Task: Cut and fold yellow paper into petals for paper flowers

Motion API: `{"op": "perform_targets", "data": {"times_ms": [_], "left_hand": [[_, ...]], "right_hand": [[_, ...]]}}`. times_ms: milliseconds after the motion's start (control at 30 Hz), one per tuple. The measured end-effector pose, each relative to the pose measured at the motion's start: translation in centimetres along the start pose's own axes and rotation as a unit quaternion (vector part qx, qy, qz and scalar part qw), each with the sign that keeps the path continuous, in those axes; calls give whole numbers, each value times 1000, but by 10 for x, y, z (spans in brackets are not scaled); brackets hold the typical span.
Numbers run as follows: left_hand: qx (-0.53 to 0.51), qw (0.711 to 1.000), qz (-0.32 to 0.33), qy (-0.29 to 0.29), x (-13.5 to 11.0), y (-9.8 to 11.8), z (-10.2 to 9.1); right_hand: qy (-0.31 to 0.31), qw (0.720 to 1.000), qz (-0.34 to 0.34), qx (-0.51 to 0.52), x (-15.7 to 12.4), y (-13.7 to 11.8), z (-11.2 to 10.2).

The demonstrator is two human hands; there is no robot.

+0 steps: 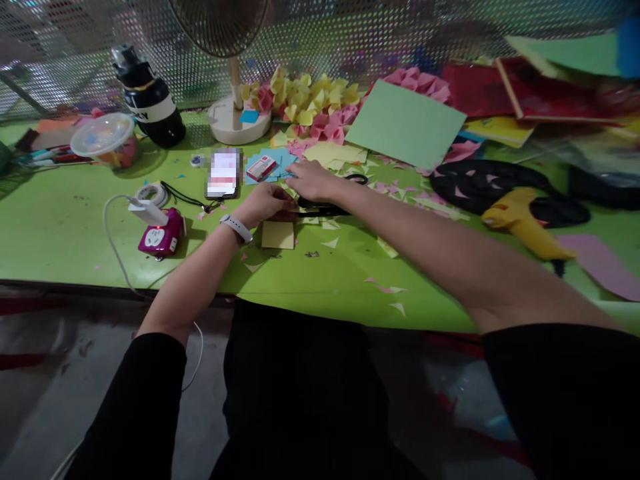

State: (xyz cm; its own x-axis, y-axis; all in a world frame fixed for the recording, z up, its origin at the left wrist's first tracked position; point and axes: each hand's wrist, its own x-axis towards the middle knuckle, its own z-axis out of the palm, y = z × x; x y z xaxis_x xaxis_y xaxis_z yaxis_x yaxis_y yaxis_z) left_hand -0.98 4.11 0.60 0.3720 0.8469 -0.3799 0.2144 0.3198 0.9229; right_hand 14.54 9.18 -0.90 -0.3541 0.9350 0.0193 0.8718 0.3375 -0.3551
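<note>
My left hand (267,203), a white watch on its wrist, rests curled on the green table (60,220) just above a small yellow paper square (278,235); its fingers are closed, and what they pinch is hidden. My right hand (313,180) reaches farther forward, fingers stretched flat over the edge of a stack of blue paper squares (270,168) and yellow sheets (334,155). A small red and white box (261,167) lies on the blue stack. Black scissors (350,180) lie just right of my right hand.
A phone (223,173), a pink power adapter with white cable (161,233), a black bottle (149,99), a lidded plastic bowl (103,139) and a fan base (235,120) stand at the left. Folded yellow and pink paper pieces (305,100), a green sheet (405,123) and a yellow glue gun (523,223) lie on the right.
</note>
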Motion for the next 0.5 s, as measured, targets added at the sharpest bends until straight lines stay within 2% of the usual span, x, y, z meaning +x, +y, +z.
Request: {"op": "perform_targets", "data": {"times_ms": [200, 300, 400, 500], "left_hand": [[4, 1000, -6, -2, 3, -1, 0], [38, 999, 11, 14, 2, -2, -5], [102, 988, 77, 88, -2, 4, -14], [167, 954, 176, 176, -7, 18, -18]], "right_hand": [[-4, 1000, 1, -11, -3, -5, -1], [1, 1000, 0, -27, -2, -5, 1], [7, 1000, -6, -29, 1, 0, 5], [21, 999, -37, -9, 3, 7, 10]]}}
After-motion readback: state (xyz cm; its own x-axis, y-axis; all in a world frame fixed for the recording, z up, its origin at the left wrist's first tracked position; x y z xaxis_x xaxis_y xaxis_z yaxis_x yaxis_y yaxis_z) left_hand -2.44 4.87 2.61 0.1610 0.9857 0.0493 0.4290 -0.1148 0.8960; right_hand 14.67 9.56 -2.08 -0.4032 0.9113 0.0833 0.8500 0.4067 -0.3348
